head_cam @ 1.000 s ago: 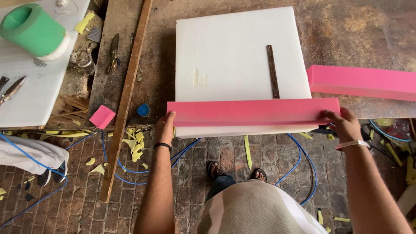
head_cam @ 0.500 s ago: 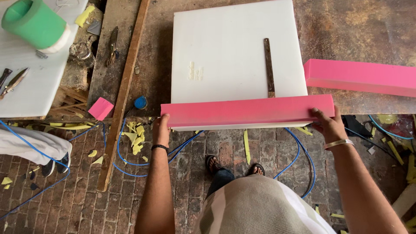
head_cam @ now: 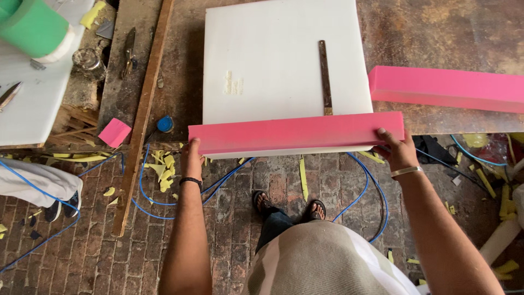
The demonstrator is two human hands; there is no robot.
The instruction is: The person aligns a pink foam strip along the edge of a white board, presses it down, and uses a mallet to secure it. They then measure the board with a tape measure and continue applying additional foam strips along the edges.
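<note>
The long pink foam strip (head_cam: 295, 133) sits slightly closer to the person than a moment ago, both hands holding its ends. The left hand (head_cam: 191, 158) grips the left end, the right hand (head_cam: 396, 150) clasps the right. Just beyond the hands it lies across the near edge of a white foam slab (head_cam: 273, 60) on the bench (head_cam: 436, 27), a metal ruler (head_cam: 325, 76) resting on the slab

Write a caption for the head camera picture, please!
Two hands, left hand and right hand, hold a long pink foam strip against a white slab.
</note>
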